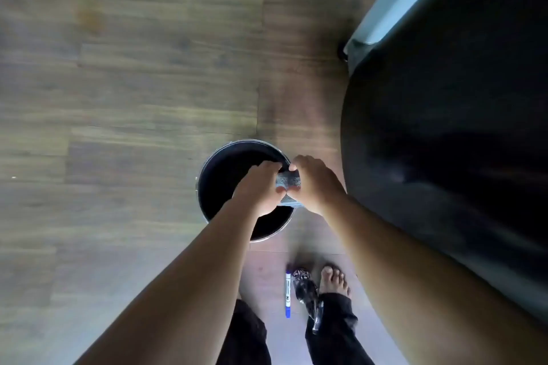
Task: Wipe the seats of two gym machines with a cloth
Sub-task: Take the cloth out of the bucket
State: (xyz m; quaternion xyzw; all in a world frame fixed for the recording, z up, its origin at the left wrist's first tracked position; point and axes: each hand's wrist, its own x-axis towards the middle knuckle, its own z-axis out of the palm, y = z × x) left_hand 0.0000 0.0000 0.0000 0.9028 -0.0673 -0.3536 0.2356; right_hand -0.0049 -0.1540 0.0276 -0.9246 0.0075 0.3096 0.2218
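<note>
Down on the left, wood floor [118, 83] ran up to a dark bucket [199, 184]. The left hand [261, 187] hung over its opening, fingers curled round one end of the grey-blue cloth [288, 184]. The cloth sat bunched between both hands, its short length running across. The right hand [314, 184] gripped the other end. A black pad [444, 127], probably a machine's seat, lay just right of that hand, so the right arm seemed nearer for the wipe, with no obstacle between. A marker [287, 293] and a bottle [307, 293] lay by a bare foot [335, 278].
</note>
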